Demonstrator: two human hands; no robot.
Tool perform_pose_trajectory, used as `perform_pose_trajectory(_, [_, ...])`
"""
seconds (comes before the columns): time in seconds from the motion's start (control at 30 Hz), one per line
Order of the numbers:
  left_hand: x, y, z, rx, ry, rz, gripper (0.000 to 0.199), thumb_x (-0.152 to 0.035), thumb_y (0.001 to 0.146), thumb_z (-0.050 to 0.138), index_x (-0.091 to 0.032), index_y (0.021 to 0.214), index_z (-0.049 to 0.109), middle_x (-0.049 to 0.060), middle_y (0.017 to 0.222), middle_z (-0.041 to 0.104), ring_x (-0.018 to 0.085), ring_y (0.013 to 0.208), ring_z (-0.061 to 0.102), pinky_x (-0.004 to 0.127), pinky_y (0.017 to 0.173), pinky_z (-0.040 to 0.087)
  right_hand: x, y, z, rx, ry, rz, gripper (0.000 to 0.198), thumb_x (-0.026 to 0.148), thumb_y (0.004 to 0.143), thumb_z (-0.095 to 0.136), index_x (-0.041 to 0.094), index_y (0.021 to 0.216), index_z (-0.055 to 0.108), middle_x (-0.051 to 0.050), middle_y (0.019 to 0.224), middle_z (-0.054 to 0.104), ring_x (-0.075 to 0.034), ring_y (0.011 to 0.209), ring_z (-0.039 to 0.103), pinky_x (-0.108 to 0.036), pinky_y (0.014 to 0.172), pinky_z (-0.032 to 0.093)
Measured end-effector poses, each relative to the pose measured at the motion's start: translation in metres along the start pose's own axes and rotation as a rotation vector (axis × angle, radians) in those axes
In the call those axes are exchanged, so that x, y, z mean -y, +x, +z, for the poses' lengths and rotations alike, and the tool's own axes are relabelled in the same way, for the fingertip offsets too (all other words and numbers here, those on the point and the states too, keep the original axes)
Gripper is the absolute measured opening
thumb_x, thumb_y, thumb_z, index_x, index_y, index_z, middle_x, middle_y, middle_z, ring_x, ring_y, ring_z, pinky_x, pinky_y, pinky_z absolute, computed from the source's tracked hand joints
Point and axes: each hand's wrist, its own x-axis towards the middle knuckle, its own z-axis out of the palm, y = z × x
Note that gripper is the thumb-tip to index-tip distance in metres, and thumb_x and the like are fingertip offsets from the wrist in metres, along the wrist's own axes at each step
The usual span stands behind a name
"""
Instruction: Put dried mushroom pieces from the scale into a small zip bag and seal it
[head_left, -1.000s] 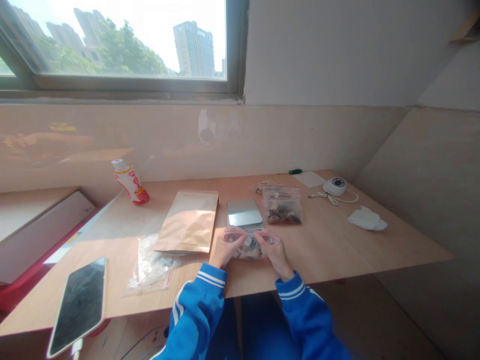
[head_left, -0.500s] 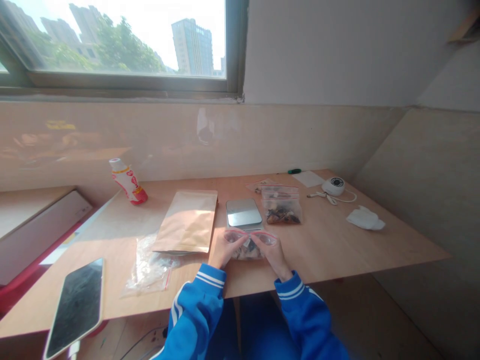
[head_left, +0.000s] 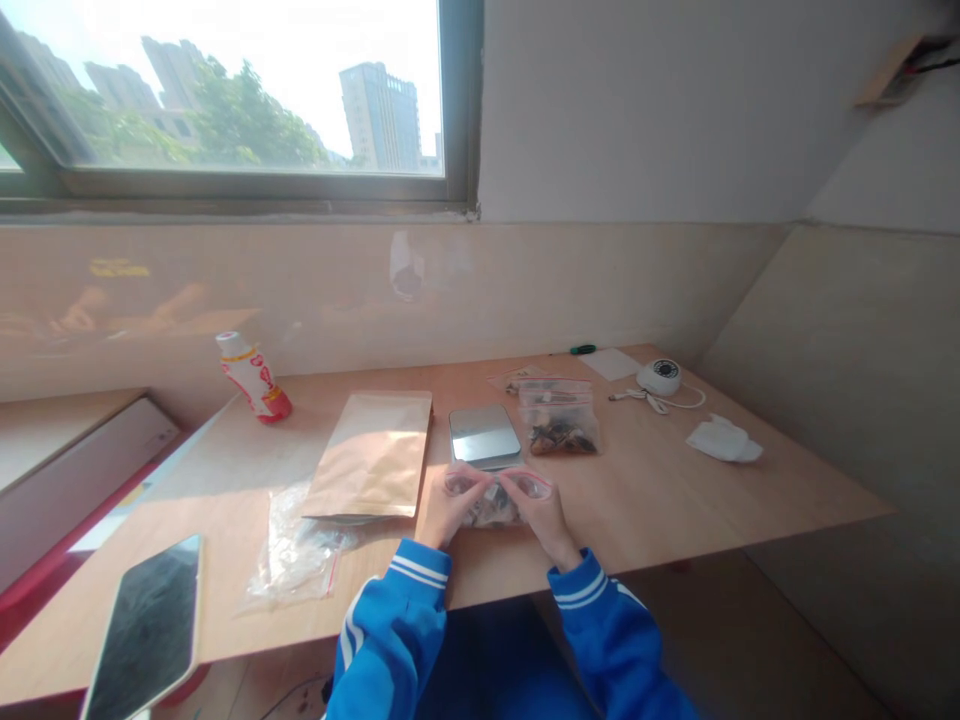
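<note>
Both my hands pinch the red-edged top of a clear zip bag (head_left: 495, 508) with pale and dark pieces inside. My left hand (head_left: 451, 500) grips the rim left of the middle, and my right hand (head_left: 541, 503) grips it just to the right, thumbs close together. The bag rests on the table right in front of a silver digital scale (head_left: 484, 436). Behind my right hand stands another zip bag (head_left: 561, 425), holding dark dried pieces. A brown paper pouch (head_left: 371, 455) lies to the left of the scale.
Loose clear plastic bags (head_left: 296, 555) lie by the pouch. A phone (head_left: 146, 630) is at the near left, a red and white bottle (head_left: 255, 380) at the back left. To the right are a small white fan-like device (head_left: 660, 376) with cable, white tissue (head_left: 724, 440) and a green-handled tool (head_left: 583, 350).
The view has tilted slightly, so the tabletop things sit a little lower and further left. My hands stay pinched on the bag's top edge.
</note>
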Motion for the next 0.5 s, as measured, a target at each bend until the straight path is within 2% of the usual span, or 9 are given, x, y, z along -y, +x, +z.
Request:
perform_pose_trajectory(0.07, [0.000, 0.001, -0.002, -0.006, -0.047, -0.033, 0.033, -0.047, 0.076, 0.063, -0.015, 0.074, 0.069, 0.005, 0.075, 0.068, 0.019, 0.077, 0.063, 0.028, 0.072, 0.050, 0.003, 0.001, -0.003, -0.035, 0.046, 0.049, 0.035, 0.051, 0.078, 0.061, 0.017, 0.082, 0.071, -0.005, 0.076, 0.069, -0.019, 0.074, 0.064, -0.028, 0.067, 0.051])
perform_pose_trajectory(0.13, [0.001, 0.002, -0.005, -0.035, -0.088, -0.056, 0.040, -0.051, 0.082, 0.053, -0.014, 0.076, 0.070, 0.005, 0.074, 0.068, 0.019, 0.076, 0.062, 0.028, 0.071, 0.049, 0.005, 0.002, -0.010, -0.128, 0.051, 0.103, 0.048, 0.060, 0.081, 0.050, 0.017, 0.083, 0.071, -0.004, 0.064, 0.065, -0.016, 0.061, 0.060, -0.025, 0.055, 0.047])
perform_pose_trajectory(0.23, [0.004, 0.004, -0.008, -0.110, -0.060, -0.031, 0.046, -0.052, 0.084, 0.050, -0.015, 0.064, 0.067, 0.002, 0.060, 0.061, 0.015, 0.062, 0.055, 0.025, 0.062, 0.045, 0.007, 0.005, -0.027, -0.262, -0.027, 0.116, 0.058, 0.068, 0.080, 0.044, 0.017, 0.072, 0.070, 0.002, 0.043, 0.046, -0.012, 0.041, 0.043, -0.023, 0.040, 0.034])
perform_pose_trajectory(0.33, [0.005, 0.005, -0.009, -0.116, -0.058, -0.021, 0.046, -0.052, 0.083, 0.051, -0.015, 0.060, 0.065, 0.000, 0.054, 0.056, 0.011, 0.053, 0.048, 0.023, 0.055, 0.040, 0.012, 0.015, -0.056, -0.328, -0.089, 0.090, 0.057, 0.070, 0.078, 0.044, 0.018, 0.063, 0.063, 0.005, 0.039, 0.035, -0.010, 0.037, 0.032, -0.024, 0.038, 0.027])
perform_pose_trajectory(0.43, [0.003, 0.005, -0.008, -0.142, -0.118, -0.038, 0.046, -0.053, 0.084, 0.049, -0.015, 0.065, 0.066, 0.002, 0.057, 0.058, 0.011, 0.053, 0.048, 0.023, 0.053, 0.040, 0.015, 0.038, -0.095, -0.430, -0.167, 0.060, 0.057, 0.072, 0.076, 0.045, 0.022, 0.050, 0.046, 0.005, 0.040, 0.035, -0.010, 0.039, 0.032, -0.024, 0.040, 0.025])
perform_pose_trajectory(0.5, [0.003, 0.006, -0.008, -0.166, -0.141, -0.040, 0.048, -0.054, 0.084, 0.047, -0.015, 0.063, 0.065, 0.002, 0.057, 0.057, 0.011, 0.053, 0.048, 0.023, 0.053, 0.040, 0.014, 0.059, -0.122, -0.473, -0.280, 0.041, 0.058, 0.074, 0.075, 0.044, 0.022, 0.049, 0.042, 0.005, 0.040, 0.034, -0.010, 0.039, 0.032, -0.025, 0.041, 0.026])
